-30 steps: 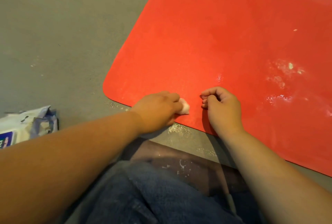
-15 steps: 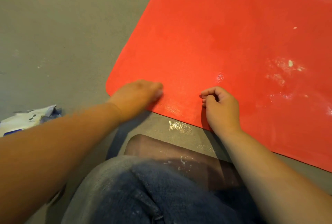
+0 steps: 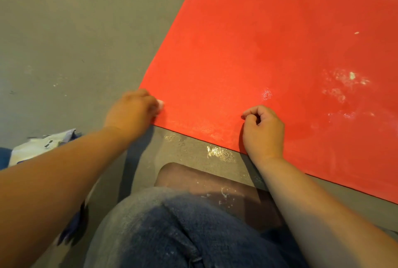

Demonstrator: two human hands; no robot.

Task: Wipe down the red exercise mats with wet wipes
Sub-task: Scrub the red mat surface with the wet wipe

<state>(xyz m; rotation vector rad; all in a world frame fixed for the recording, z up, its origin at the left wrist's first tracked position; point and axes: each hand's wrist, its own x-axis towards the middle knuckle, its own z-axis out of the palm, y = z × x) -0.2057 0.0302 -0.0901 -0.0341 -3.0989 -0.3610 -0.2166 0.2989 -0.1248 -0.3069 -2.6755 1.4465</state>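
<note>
A red exercise mat (image 3: 269,48) lies on the grey floor, its near left corner by my hands. My left hand (image 3: 131,112) covers that corner and grips a small balled white wet wipe (image 3: 160,103), only a bit of it showing past the fingers. My right hand (image 3: 263,130) rests on the mat's near edge with its fingers curled into a fist, holding nothing that I can see. Whitish smears and crumbs (image 3: 344,82) mark the mat to the right.
A white and blue wet wipe pack (image 3: 41,147) lies on the floor at the left, partly behind my left forearm. My knee in blue jeans (image 3: 172,231) fills the bottom middle. A wet shiny patch (image 3: 217,151) sits on the floor by the mat's edge.
My left hand has slid left along the mat's near edge with the wipe, from the middle to the left corner. My right hand has stayed in place.
</note>
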